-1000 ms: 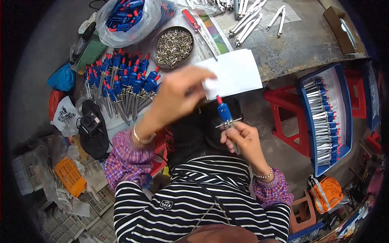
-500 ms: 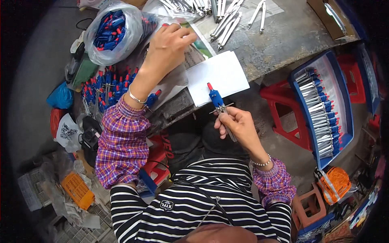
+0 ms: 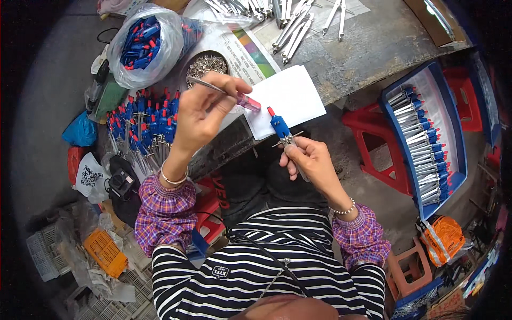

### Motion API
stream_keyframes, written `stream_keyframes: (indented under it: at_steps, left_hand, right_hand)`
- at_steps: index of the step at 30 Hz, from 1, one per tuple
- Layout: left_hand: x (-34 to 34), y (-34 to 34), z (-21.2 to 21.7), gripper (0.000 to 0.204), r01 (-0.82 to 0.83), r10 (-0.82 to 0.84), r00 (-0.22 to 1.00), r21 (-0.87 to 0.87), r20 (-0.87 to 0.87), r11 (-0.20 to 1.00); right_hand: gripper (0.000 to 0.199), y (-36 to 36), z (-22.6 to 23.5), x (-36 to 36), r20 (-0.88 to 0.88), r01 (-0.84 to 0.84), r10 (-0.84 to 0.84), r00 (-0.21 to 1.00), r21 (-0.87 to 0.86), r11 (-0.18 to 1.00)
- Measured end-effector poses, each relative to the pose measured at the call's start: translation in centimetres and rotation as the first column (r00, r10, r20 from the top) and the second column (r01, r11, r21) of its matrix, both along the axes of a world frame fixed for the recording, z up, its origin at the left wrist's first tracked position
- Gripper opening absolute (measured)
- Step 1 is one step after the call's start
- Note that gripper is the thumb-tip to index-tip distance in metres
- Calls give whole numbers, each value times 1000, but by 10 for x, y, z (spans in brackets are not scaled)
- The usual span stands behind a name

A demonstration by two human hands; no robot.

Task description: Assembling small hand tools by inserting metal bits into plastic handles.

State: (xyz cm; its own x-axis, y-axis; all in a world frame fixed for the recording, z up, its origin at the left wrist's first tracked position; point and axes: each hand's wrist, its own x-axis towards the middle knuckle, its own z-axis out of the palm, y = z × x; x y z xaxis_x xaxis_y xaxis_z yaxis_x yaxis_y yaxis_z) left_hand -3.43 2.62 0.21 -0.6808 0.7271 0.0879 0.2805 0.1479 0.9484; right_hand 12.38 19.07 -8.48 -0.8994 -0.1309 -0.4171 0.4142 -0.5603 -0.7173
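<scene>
My left hand (image 3: 202, 114) is raised over the table's near edge, its fingers closed round a screwdriver with a see-through pink handle (image 3: 249, 103) and a metal shaft slanting back over the hand. Close by on the right, my right hand (image 3: 316, 162) pinches the metal legs of a drawing compass (image 3: 279, 126). Its blue head and red tip point up and away from me, over the near edge of a white paper sheet (image 3: 298, 96). The pink handle is a short way left of the red tip, apart from it. A dish of small screws (image 3: 207, 65) sits beyond my left hand.
A clear bag (image 3: 173, 66) of blue and red compass heads stands at the far left, with many assembled compasses (image 3: 152, 120) nearer. Silver compass legs (image 3: 296, 37) lie at the back. At right, a blue tray (image 3: 453, 133) of compasses rests over a red stool (image 3: 368, 128).
My left hand has come back toward me from the far side, now showing the screwdriver, and uncovered the screw dish. The compass in my right hand has tilted slightly left.
</scene>
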Motion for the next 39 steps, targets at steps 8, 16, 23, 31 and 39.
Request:
stream_keyframes:
  at_steps: [8, 16, 23, 31, 39]
  left_hand:
    - [6, -5, -27, 18, 66, -61, 997, -95, 56, 993]
    - [37, 10, -9, 18, 237, -208, 937, 75, -280, 969]
    - [30, 22, 4, 20, 216, -165, 957, 205, -239, 955]
    - [33, 14, -34, 20, 181, -180, 980, 9, -87, 983]
    - [32, 3, -23, 18, 159, -118, 980, 266, -161, 951]
  right_hand:
    - [21, -3, 0, -1, 17, 13, -13, 1000, 2, 1000]
    - [19, -4, -1, -3, 15, -1, 0, 1000, 31, 1000]
    - [18, -4, 1, -1, 21, 16, -17, 1000, 42, 999]
    - [19, -6, 9, -2, 63, -19, 13, 998, 102, 995]
    - [19, -7, 2, -1, 39, 19, -22, 999, 59, 998]
